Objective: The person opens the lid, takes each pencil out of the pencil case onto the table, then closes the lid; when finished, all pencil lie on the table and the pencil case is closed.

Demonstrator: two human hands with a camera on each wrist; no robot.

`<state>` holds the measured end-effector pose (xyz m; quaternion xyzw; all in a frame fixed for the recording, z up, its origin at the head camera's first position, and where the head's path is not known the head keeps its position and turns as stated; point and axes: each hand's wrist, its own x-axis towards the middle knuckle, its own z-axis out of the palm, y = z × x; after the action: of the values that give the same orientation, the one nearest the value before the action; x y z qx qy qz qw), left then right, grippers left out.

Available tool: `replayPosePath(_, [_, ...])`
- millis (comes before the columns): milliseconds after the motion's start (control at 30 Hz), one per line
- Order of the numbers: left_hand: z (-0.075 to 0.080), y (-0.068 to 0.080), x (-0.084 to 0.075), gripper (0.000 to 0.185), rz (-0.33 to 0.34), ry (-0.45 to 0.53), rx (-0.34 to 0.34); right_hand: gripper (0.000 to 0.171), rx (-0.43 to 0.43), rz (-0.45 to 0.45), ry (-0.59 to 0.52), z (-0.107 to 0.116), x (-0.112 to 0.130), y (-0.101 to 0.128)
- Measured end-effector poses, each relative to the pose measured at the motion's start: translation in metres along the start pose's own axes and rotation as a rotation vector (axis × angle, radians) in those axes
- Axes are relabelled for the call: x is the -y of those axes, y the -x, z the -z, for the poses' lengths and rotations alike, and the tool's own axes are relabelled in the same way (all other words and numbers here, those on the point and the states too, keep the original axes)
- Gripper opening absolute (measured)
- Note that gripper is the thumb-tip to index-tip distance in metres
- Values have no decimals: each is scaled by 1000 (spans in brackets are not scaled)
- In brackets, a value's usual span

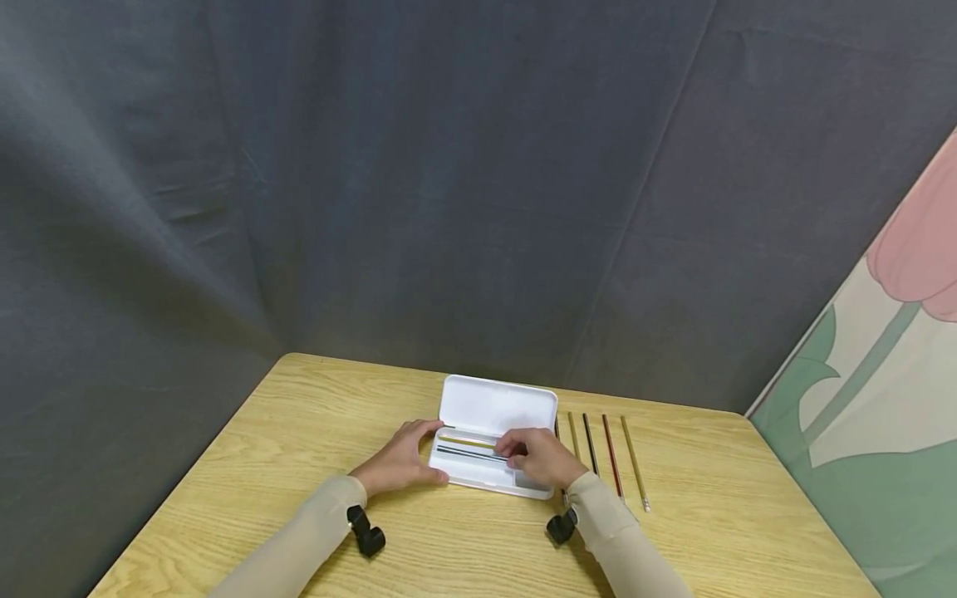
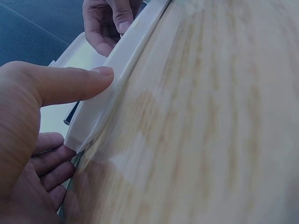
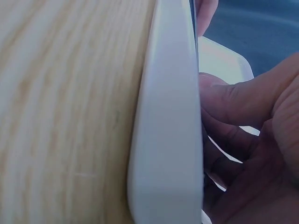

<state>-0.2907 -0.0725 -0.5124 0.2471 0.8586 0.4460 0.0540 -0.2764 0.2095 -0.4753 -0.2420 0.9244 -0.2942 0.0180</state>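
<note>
Beige sleeves (image 1: pixel 287 540) enter from 7 and 5 o'clock over bench (image 1: pixel 419 548). Left hand (image 1: pixel 401 461) clamped on 9-o'clock end of white pencil case (image 1: pixel 473 476), thumb against front wall. Right hand (image 1: pixel 543 457) nearer, fingers curled down inside; cannot tell whether pinching. Dark pencil (image 1: pixel 467 453) lies 9 o'clock from right fingertips, axis roughly 9-to-3; yellow pencil (image 1: pixel 465 442) beyond.

Dark grey curtain (image 1: pixel 463 183) behind wood-grain table (image 1: pixel 299 423); panel (image 1: pixel 882 399) with pink tulip, green leaves at right.

case (image 1: pixel 478 477) on table (image 1: pixel 463 548) | pencils (image 1: pixel 467 443) inside | more pencils (image 1: pixel 612 455) right of case
</note>
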Motion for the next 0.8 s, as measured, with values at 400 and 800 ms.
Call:
replayPosePath(400, [0,-1,3,93,-15,-4,-2,21,-41,61,-4,0,-1,-1])
replayPosePath(800, [-1,0,2,94,0,-24,-1,18,-176,-5,-128,10,10,0])
